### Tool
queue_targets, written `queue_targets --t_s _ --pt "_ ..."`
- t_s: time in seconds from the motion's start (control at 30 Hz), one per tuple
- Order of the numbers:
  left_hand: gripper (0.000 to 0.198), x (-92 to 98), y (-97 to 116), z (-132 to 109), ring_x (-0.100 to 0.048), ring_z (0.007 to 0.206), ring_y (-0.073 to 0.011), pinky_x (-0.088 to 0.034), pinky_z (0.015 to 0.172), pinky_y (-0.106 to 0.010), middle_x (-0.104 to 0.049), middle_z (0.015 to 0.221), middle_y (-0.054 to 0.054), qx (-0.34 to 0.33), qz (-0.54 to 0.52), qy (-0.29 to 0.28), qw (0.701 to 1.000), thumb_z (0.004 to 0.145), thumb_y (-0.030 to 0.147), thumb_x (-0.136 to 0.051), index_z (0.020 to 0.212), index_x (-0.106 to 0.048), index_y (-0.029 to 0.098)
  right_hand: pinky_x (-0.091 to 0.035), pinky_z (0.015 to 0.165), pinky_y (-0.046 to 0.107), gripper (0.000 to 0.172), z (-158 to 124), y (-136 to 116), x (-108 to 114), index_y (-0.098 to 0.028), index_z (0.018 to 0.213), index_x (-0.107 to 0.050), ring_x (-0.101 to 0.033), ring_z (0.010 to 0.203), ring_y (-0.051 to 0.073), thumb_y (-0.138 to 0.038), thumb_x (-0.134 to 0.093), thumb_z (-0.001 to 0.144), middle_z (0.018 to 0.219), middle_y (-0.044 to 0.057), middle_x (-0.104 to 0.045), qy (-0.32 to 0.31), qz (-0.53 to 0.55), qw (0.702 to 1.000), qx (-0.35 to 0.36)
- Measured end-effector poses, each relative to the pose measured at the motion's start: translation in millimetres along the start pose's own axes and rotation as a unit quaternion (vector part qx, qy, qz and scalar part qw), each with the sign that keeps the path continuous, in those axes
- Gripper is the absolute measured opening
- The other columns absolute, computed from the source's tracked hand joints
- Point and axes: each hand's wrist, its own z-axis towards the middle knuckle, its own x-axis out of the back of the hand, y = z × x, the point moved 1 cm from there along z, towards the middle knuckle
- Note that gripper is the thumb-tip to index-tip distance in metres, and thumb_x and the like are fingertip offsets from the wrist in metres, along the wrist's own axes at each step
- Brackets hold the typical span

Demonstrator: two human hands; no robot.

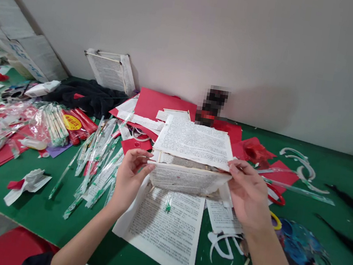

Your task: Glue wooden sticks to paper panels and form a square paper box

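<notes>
A box-shaped frame covered in printed paper [185, 180], with thin wooden sticks along its edges, is held up over the green table. A sheet of printed paper [195, 142] rises from its far side like a tilted flap. My left hand [132, 176] pinches the left end of the frame between thumb and fingers. At the right end, my right hand [248, 194] grips the corner where the sheet meets the frame. Beneath lies a loose printed sheet [168, 233] on the table. The inside of the frame is mostly hidden.
Plastic-wrapped sticks [91, 173] and red paper [167, 104] spread to the left and behind. A similar papered frame [111, 71] leans against the wall [190, 41]. White cut-out rings [304, 167], a white curved piece [222, 245] and several tape rolls [304, 253] lie at right.
</notes>
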Motion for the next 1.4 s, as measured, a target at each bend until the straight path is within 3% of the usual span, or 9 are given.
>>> queue_targets --t_s 0.13,0.27,0.53,0.77,1.1,1.23,1.4 --pt "0.037 -2.7 -0.3 5.1 -0.063 0.081 -0.0130 -0.054 0.075 -0.028 -0.063 0.110 -0.005 -0.001 -0.021 -0.001 1.000 0.074 0.020 -0.072 0.106 -0.055 0.023 -0.048 0.057 0.026 0.016 0.6 2.1 1.1 -0.025 0.077 -0.065 -0.057 0.069 0.014 -0.034 -0.074 0.067 0.082 0.002 -0.059 -0.004 -0.033 0.999 0.003" --pt "0.043 -3.3 0.4 9.9 -0.063 0.088 -0.0140 -0.055 0.076 -0.028 -0.059 0.124 -0.006 -0.019 -0.014 -0.028 0.999 0.076 0.020 -0.070 0.116 -0.055 0.025 -0.045 0.054 0.026 0.016 1.5 3.1 4.8 -0.024 0.075 -0.064 -0.053 0.066 0.014 -0.034 -0.074 0.067 0.081 0.002 -0.056 -0.014 -0.036 0.999 -0.004" --pt "0.028 -1.1 5.6 16.5 -0.062 0.106 -0.0211 -0.057 0.084 -0.034 -0.055 0.131 -0.007 -0.073 0.038 -0.071 0.994 0.079 0.021 -0.068 0.106 -0.069 0.026 -0.044 0.055 0.027 0.013 3.5 1.7 9.2 -0.024 0.069 -0.065 -0.053 0.070 0.015 -0.033 -0.074 0.067 0.082 0.002 -0.056 -0.017 -0.049 0.999 -0.006" --pt "0.020 -1.1 8.8 18.8 -0.063 0.105 -0.0223 -0.060 0.077 -0.033 -0.068 0.109 -0.006 -0.091 0.060 -0.062 0.992 0.076 0.022 -0.072 0.095 -0.074 0.025 -0.043 0.055 0.026 0.014 3.7 1.7 8.1 -0.024 0.070 -0.066 -0.052 0.067 0.013 -0.032 -0.076 0.063 0.081 0.001 -0.057 -0.008 -0.038 0.999 -0.008" --pt "0.015 -3.0 10.2 14.6 -0.064 0.099 -0.0199 -0.057 0.073 -0.030 -0.069 0.104 -0.005 -0.111 0.068 -0.041 0.991 0.076 0.018 -0.072 0.089 -0.074 0.024 -0.046 0.059 0.026 0.022 0.0 9.8 9.3 -0.025 0.077 -0.068 -0.055 0.067 0.012 -0.030 -0.082 0.061 0.078 -0.001 -0.060 0.020 -0.075 0.997 0.013" --pt "0.016 -3.6 10.8 13.8 -0.063 0.101 -0.0196 -0.056 0.074 -0.029 -0.067 0.106 -0.005 -0.096 0.052 -0.049 0.993 0.077 0.017 -0.071 0.091 -0.073 0.024 -0.046 0.058 0.026 0.023 0.4 11.9 9.2 -0.025 0.079 -0.068 -0.053 0.064 0.011 -0.029 -0.082 0.062 0.075 -0.001 -0.061 0.035 -0.088 0.995 0.018" --pt "0.019 -3.8 9.6 13.3 -0.061 0.104 -0.0193 -0.055 0.075 -0.026 -0.065 0.111 -0.006 -0.071 0.029 -0.055 0.996 0.077 0.017 -0.071 0.095 -0.073 0.024 -0.046 0.064 0.026 0.022 1.2 12.7 8.7 -0.025 0.081 -0.069 -0.056 0.073 0.012 -0.030 -0.082 0.064 0.082 0.000 -0.064 0.039 -0.087 0.995 0.033"
